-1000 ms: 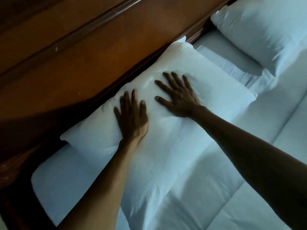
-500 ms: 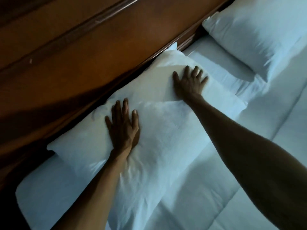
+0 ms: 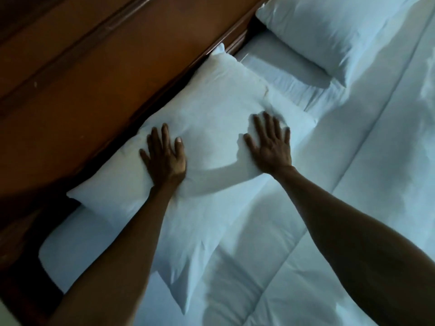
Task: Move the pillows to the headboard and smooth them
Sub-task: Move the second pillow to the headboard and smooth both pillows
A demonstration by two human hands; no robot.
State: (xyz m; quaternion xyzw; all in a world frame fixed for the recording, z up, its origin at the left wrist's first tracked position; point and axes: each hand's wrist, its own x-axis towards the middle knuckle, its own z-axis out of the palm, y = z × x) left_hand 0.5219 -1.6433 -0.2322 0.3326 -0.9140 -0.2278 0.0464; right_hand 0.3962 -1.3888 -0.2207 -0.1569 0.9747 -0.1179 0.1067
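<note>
A white pillow [image 3: 211, 109] lies lengthwise against the brown wooden headboard [image 3: 98, 74]. My left hand [image 3: 164, 154] rests flat on its left part, fingers spread, pressing into the fabric. My right hand [image 3: 270, 142] lies flat near the pillow's right front edge, fingers apart and slightly blurred. A second white pillow [image 3: 341, 27] sits at the headboard in the top right corner, apart from the first, with a strip of sheet between them.
A white quilted duvet [image 3: 341, 208] covers the bed to the right and front. The fitted sheet [image 3: 68, 250] shows at the bed's left corner beside the dark wooden frame edge [image 3: 21, 231].
My right hand has slid from the pillow's far right end back toward me, to its near right edge. My left hand has stayed pressed on the pillow's left part.
</note>
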